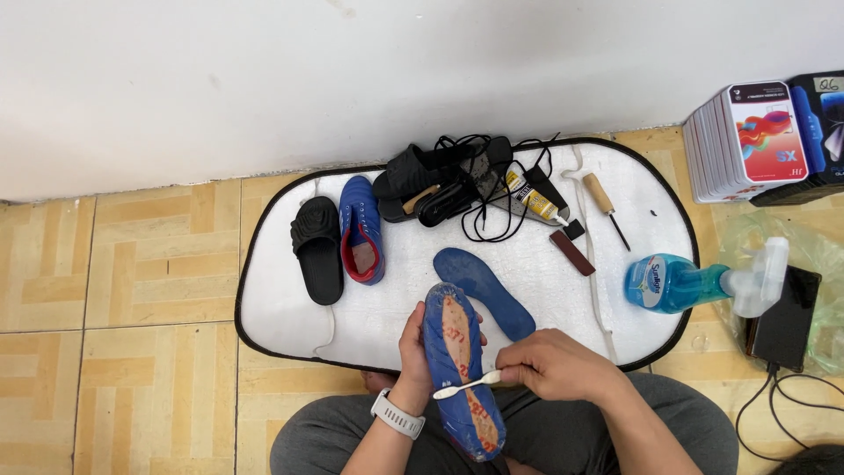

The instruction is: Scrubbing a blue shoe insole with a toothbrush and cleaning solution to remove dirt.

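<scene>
My left hand [413, 347] grips a blue insole [461, 369] from behind, its tan and red underside facing up over my lap. My right hand [556, 365] pinches a white toothbrush [466, 385], whose head rests across the lower part of that insole. A second blue insole [485, 290] lies flat on the white mat [290, 308] just beyond my hands. A white watch is on my left wrist.
On the mat: a black slide [318, 246], a blue shoe [361, 227], black sandals with laces [444, 180], a glue tube [533, 199], a wooden-handled awl [605, 204], a dark red block [572, 252]. A blue spray bottle [690, 281], boxes [747, 136] and a black device [784, 321] sit right.
</scene>
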